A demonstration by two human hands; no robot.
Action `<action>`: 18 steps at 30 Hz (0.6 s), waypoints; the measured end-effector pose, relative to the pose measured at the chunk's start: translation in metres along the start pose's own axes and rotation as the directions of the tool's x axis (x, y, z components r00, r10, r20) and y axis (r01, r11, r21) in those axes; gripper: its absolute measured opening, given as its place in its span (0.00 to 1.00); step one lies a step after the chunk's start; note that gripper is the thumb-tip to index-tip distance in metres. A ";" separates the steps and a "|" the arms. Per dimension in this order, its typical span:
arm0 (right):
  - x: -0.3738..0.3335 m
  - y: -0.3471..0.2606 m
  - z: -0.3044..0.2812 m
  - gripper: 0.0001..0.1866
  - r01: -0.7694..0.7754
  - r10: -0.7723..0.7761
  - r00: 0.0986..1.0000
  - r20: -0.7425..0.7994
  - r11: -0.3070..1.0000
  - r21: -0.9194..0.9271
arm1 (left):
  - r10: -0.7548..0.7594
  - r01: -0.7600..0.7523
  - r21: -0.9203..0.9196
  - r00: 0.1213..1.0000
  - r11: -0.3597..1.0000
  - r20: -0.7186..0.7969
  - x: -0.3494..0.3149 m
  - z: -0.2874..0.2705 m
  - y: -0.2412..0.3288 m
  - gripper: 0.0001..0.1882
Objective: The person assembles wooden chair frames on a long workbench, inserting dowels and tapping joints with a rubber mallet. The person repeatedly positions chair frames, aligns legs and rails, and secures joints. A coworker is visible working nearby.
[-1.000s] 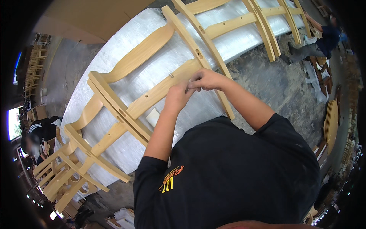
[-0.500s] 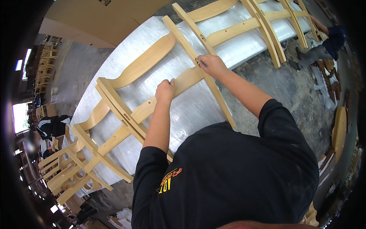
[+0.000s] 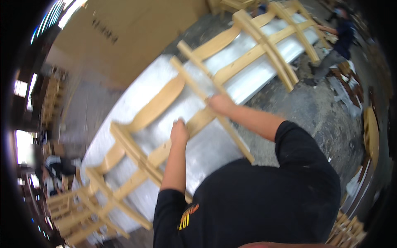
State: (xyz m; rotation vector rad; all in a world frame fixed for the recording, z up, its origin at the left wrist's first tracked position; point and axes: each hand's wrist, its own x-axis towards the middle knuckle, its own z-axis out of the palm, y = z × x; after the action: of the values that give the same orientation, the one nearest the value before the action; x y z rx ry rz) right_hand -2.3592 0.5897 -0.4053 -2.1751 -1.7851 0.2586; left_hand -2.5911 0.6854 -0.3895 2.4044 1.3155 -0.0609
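A pale wooden chair-like frame lies on its side on a plastic-wrapped table (image 3: 161, 68). My left hand (image 3: 179, 133) is closed over its straight lower rail (image 3: 198, 124), thumb up. My right hand (image 3: 222, 104) is closed at the joint where that rail meets a slanted wooden leg (image 3: 233, 138). Its fingertips are blurred, and whatever they pinch there is too small to make out. Beyond the rail runs a wide curved rail (image 3: 159, 101), joined to the same leg. At the frame's left end, paired legs (image 3: 130, 144) stand close together.
More wooden frames (image 3: 244, 62) line the table to the right, and others (image 3: 99, 206) to the left. A large cardboard box (image 3: 136, 29) stands behind. One person (image 3: 341, 37) works at the far right end, another (image 3: 58, 165) at the left. Stacked boards (image 3: 371, 132) lean at the right.
The whole view has shifted and blurred, so the table and frames sit lower, with more of the box showing. Both my hands stay at the same places on the frame.
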 end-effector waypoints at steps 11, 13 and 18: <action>-0.007 -0.011 -0.030 0.11 -0.060 0.061 0.992 0.114 0.998 -0.016 | 0.121 -0.126 -0.048 0.988 0.991 -0.097 -0.009 -0.006 0.011 0.11; -0.010 -0.020 -0.036 0.10 -0.056 0.049 0.991 0.127 0.997 0.047 | 0.102 -0.103 -0.013 0.994 0.995 -0.043 -0.015 -0.008 0.003 0.11; -0.007 -0.022 -0.030 0.10 -0.081 0.081 0.995 0.065 0.997 -0.012 | 0.055 -0.061 0.153 0.998 0.986 0.038 -0.010 -0.019 0.014 0.17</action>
State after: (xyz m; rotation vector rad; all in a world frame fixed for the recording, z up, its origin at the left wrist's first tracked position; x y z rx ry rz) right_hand -2.3705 0.5833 -0.3701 -2.2732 -1.7373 0.3450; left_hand -2.5878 0.6773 -0.3654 2.5567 1.2667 -0.1929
